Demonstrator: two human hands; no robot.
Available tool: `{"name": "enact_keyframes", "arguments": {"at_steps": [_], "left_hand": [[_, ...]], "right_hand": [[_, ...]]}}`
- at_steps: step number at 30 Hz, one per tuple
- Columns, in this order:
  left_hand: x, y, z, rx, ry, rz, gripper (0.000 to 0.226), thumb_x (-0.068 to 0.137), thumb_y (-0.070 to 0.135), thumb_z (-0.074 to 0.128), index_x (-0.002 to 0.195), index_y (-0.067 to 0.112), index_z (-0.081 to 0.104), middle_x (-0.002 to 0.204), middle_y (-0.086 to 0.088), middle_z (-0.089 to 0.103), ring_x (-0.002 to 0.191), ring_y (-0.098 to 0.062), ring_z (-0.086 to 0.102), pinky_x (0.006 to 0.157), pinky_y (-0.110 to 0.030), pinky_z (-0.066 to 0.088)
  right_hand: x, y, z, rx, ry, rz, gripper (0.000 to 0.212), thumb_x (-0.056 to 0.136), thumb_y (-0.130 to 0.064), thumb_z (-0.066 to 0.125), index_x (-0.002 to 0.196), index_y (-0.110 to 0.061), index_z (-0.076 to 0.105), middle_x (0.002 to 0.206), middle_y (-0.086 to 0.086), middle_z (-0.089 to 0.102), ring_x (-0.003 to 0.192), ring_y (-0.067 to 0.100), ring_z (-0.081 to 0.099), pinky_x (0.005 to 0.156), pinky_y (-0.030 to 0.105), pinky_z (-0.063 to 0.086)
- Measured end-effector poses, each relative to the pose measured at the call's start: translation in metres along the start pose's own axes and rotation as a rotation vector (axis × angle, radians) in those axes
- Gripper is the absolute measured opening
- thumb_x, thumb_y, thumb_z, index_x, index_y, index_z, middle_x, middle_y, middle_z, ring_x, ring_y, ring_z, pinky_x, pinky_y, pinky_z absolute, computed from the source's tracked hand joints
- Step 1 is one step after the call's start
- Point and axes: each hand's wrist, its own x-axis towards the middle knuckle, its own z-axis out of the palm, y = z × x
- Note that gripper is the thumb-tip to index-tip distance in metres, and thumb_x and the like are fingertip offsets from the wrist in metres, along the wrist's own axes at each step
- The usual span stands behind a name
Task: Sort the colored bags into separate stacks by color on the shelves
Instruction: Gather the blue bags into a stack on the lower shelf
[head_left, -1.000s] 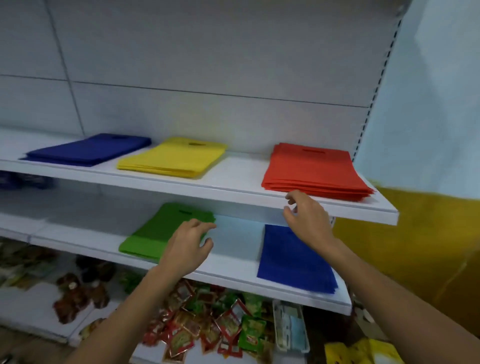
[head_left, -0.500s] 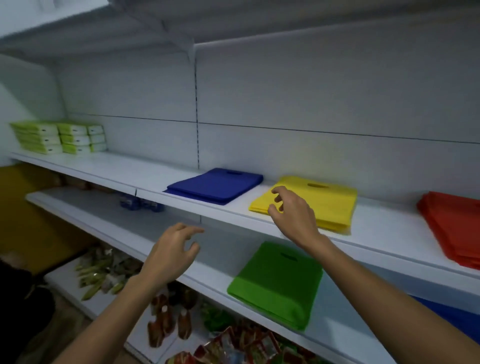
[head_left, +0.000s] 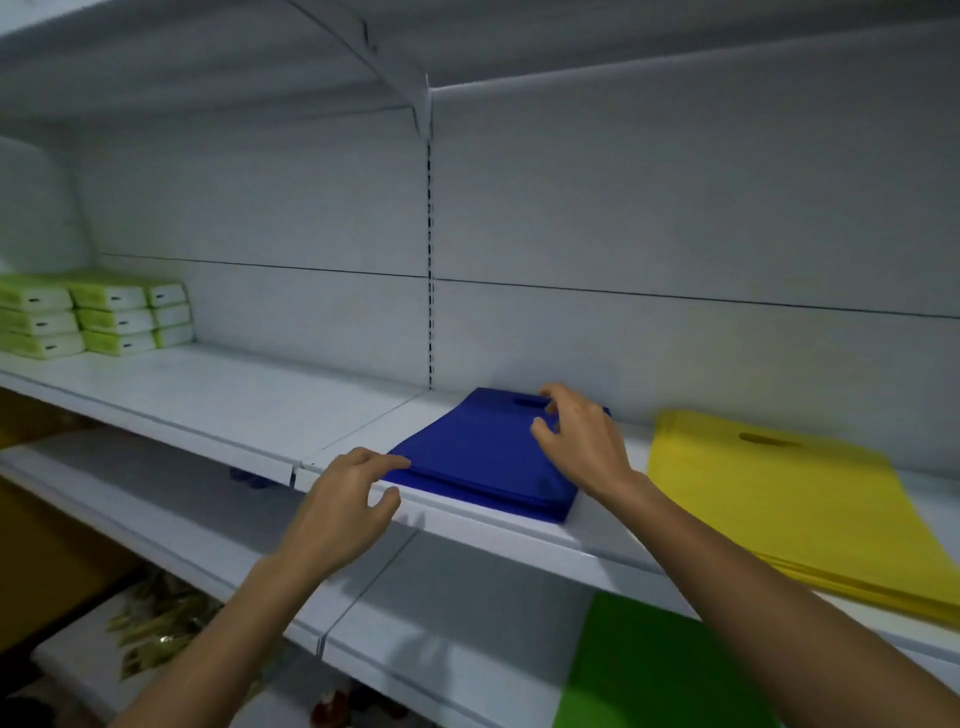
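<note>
On the upper white metal shelf, near its front lip: flat blue fabric bags, stacked. Left hand half-curled, fingertips at the near-left corner, no firm hold evident. Right hand loosely curled over the handle slot, gripping nothing. Likely risks: fanning thin layers askew, dragging some off the lip, nudging neighbouring yellow fabric bags.

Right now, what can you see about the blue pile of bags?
The blue bag stack is a flat pile of deep blue, fabric-looking bags with an oval handle hole near the back. It lies on the white shelf, left of the yellow stack, not touching it. The left hand touches its near corner; the right hand touches its top.
</note>
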Motion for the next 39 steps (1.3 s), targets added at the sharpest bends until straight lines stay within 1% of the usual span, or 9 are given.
{"name": "enact_keyframes", "arguments": {"at_steps": [6,16,20,23,24,26,28,33,39], "left_hand": [[0.077,-0.018,0.033,-0.074,-0.006,0.060,0.034,0.088,0.015,0.053,0.121,0.023,0.059,0.113,0.003,0.055,0.095,-0.007,0.046,0.082,-0.018,0.037],[0.164,-0.063,0.081,-0.088,-0.179,0.122,0.033,0.089,0.026,0.055,0.122,0.025,0.057,0.117,-0.002,0.057,0.100,-0.014,0.053,0.082,-0.021,0.040],[0.179,-0.082,0.097,-0.066,-0.246,-0.008,0.047,0.086,0.047,0.055,0.128,0.027,0.051,0.114,-0.004,0.057,0.100,-0.018,0.056,0.075,-0.024,0.042],[0.187,-0.092,0.112,-0.082,-0.306,-0.007,0.046,0.087,0.038,0.058,0.129,0.022,0.049,0.109,-0.005,0.060,0.094,-0.016,0.056,0.076,-0.022,0.040],[0.187,-0.095,0.118,-0.104,-0.310,-0.011,0.045,0.087,0.034,0.059,0.128,0.020,0.050,0.107,-0.005,0.060,0.092,-0.015,0.056,0.076,-0.022,0.040],[0.185,-0.099,0.125,-0.154,-0.300,-0.045,0.041,0.087,0.030,0.060,0.125,0.018,0.053,0.106,-0.006,0.061,0.092,-0.016,0.057,0.077,-0.022,0.041],[0.181,-0.099,0.129,-0.191,-0.234,-0.049,0.037,0.086,0.027,0.062,0.122,0.016,0.056,0.106,-0.007,0.061,0.092,-0.017,0.057,0.076,-0.023,0.041],[0.177,-0.093,0.127,-0.251,-0.136,0.028,0.027,0.083,0.014,0.066,0.110,0.011,0.061,0.080,0.000,0.060,0.073,-0.012,0.052,0.067,-0.020,0.036],[0.176,-0.094,0.127,-0.323,-0.154,-0.143,0.038,0.082,0.022,0.068,0.113,0.004,0.055,0.098,-0.012,0.062,0.081,-0.017,0.052,0.072,-0.026,0.041]], "right_hand": [[0.050,0.030,0.012,-0.056,0.069,0.067,0.037,0.089,-0.022,0.052,0.125,-0.011,0.049,0.116,0.009,0.058,0.099,0.027,0.058,0.081,0.035,0.044],[0.078,0.072,-0.009,-0.293,0.194,0.275,0.038,0.087,-0.023,0.051,0.124,-0.011,0.050,0.114,0.011,0.060,0.102,0.030,0.058,0.083,0.038,0.045],[0.080,0.074,0.020,-0.371,0.018,0.466,0.032,0.088,-0.024,0.051,0.115,-0.006,0.052,0.112,0.016,0.062,0.103,0.033,0.057,0.079,0.035,0.045],[0.072,0.070,0.059,-0.421,-0.229,0.568,0.027,0.093,-0.031,0.049,0.087,-0.005,0.053,0.111,0.017,0.061,0.102,0.030,0.057,0.074,0.032,0.043],[0.068,0.069,0.071,-0.436,-0.254,0.582,0.028,0.095,-0.033,0.047,0.089,-0.006,0.052,0.113,0.016,0.059,0.104,0.028,0.056,0.076,0.031,0.043],[0.059,0.066,0.089,-0.496,-0.213,0.591,0.034,0.097,-0.033,0.041,0.110,-0.003,0.051,0.118,0.014,0.053,0.110,0.026,0.051,0.085,0.032,0.043],[0.053,0.065,0.098,-0.491,-0.089,0.602,0.036,0.098,-0.032,0.041,0.116,-0.002,0.048,0.118,0.014,0.051,0.111,0.024,0.048,0.086,0.029,0.043],[0.048,0.072,0.104,-0.354,0.143,0.468,0.015,0.092,-0.011,0.054,0.100,0.001,0.052,0.103,0.020,0.056,0.093,0.029,0.052,0.067,0.029,0.037],[0.045,0.073,0.103,-0.458,0.240,0.318,0.013,0.081,-0.004,0.067,0.077,-0.001,0.056,0.072,0.017,0.059,0.057,0.027,0.055,0.044,0.029,0.034]]}}
